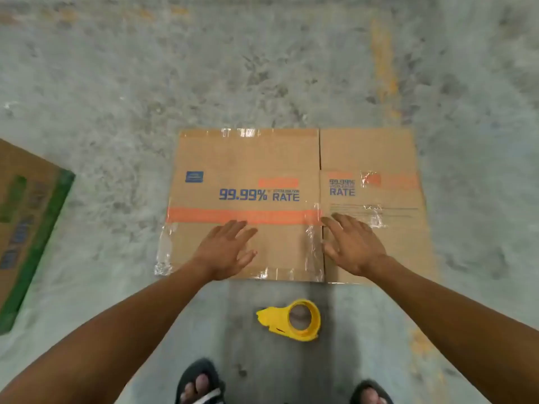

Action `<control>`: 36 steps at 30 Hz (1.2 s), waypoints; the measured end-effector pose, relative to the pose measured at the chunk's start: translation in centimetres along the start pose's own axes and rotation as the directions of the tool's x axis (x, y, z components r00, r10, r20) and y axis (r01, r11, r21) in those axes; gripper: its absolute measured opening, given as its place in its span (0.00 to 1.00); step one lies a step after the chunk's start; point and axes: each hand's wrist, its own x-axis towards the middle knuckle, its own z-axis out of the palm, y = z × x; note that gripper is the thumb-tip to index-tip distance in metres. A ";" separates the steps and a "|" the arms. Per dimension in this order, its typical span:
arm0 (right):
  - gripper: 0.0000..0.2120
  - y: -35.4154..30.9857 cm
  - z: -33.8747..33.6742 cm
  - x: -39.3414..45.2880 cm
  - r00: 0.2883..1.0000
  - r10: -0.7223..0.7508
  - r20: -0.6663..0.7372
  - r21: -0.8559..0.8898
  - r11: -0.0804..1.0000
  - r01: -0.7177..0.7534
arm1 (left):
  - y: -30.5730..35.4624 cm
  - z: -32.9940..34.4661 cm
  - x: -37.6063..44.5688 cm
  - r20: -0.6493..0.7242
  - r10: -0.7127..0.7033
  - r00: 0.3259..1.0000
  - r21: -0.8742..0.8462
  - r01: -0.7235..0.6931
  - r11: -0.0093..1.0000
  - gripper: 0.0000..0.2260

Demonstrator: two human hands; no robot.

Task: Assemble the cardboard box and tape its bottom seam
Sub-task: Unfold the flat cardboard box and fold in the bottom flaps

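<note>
A flattened brown cardboard box [248, 158] lies on the concrete floor, printed with blue "99.99% RATE" text and an orange stripe, with scraps of old clear tape along its edges. My left hand [226, 250] hovers over its near flap with fingers spread, holding nothing. My right hand [354, 246] is stretched over the narrower right panel, fingers apart and empty. A yellow tape dispenser [294, 320] lies on the floor just in front of the box, between my arms.
Another flattened carton [26, 217] with a green edge lies at the far left. My feet in dark sandals [201, 383] stand at the bottom of the view. Grey concrete floor [204, 68] extends beyond the box.
</note>
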 end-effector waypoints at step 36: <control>0.34 -1.3 -5.5 1.7 0.974 -0.207 0.092 -0.180 0.959 0.220 | -4.3 -1.1 0.8 -0.584 -0.240 0.776 -0.036 0.271 0.962 0.38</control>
